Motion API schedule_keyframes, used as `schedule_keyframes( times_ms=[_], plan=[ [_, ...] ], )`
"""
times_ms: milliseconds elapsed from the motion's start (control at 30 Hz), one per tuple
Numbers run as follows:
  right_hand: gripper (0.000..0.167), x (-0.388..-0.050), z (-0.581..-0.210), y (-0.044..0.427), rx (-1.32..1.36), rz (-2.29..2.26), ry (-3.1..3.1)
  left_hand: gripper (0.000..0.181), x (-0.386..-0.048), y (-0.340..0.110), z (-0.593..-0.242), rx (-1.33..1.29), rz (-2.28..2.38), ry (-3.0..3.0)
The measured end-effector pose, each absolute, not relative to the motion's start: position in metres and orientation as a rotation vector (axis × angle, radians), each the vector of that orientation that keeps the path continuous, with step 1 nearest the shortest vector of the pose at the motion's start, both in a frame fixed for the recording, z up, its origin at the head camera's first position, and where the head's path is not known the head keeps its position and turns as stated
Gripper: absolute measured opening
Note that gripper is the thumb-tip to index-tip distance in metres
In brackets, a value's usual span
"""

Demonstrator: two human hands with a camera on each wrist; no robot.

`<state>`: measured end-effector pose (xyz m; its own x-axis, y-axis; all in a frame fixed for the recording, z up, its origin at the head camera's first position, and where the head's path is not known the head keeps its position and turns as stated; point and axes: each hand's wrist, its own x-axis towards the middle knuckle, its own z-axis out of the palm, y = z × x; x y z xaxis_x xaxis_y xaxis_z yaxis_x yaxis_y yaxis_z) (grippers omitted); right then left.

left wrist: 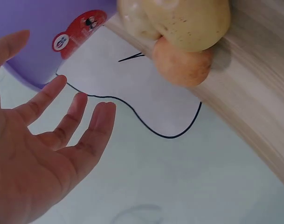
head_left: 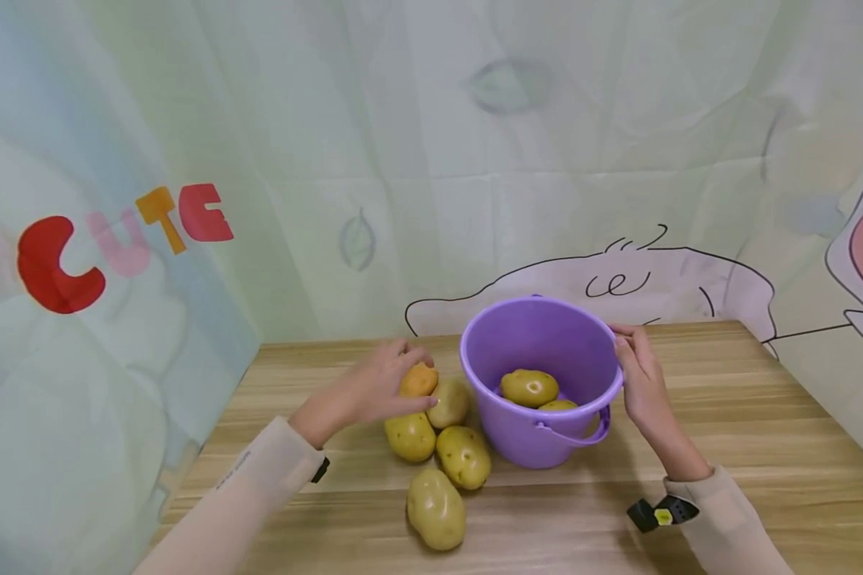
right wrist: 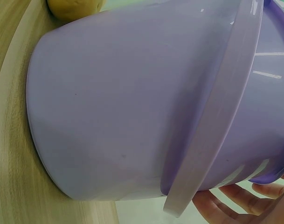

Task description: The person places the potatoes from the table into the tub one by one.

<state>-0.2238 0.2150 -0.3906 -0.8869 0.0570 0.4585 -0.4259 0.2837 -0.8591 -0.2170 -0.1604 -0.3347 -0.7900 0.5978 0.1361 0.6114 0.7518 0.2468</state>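
Observation:
A purple bucket (head_left: 528, 435) stands upright on the table, with two potatoes (head_left: 529, 388) visible inside. My right hand (head_left: 642, 375) grips the bucket's rim on the right side; in the right wrist view its fingers (right wrist: 244, 200) lie against the outer wall. Left of the bucket, my left hand (head_left: 377, 383) hovers over a cluster of potatoes (head_left: 411, 438), nearest a small orange one (head_left: 420, 380). In the left wrist view, the left hand (left wrist: 44, 149) has its fingers spread with nothing between them, apart from the orange one (left wrist: 183, 63).
Closest to me lies a large pale potato (head_left: 436, 509), in front of the cluster. The bucket's handle (head_left: 582, 435) hangs down at its front. A wood-grain table (head_left: 748, 447) carries everything, and a printed curtain (head_left: 374, 160) rises behind and at the sides.

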Motion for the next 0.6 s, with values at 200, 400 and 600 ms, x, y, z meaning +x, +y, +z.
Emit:
schedule_keyframes(
  times_ms=[200, 400, 600],
  plan=[
    [0.038, -0.224, -0.391, 0.214, 0.325, 1.634, -2.153, 0.047, -0.214, -0.164, -0.347, -1.015, -0.446, -2.910],
    [0.038, -0.225, -0.391, 0.214, 0.331, 1.643, -2.140, 0.050, -0.211, -0.168, -0.357, -1.000, -0.459, -2.952],
    [0.038, -0.225, -0.391, 0.214, 0.331, 1.657, -2.128, 0.049, -0.210, -0.171, -0.366, -0.987, -0.499, -3.000]
  ],
)
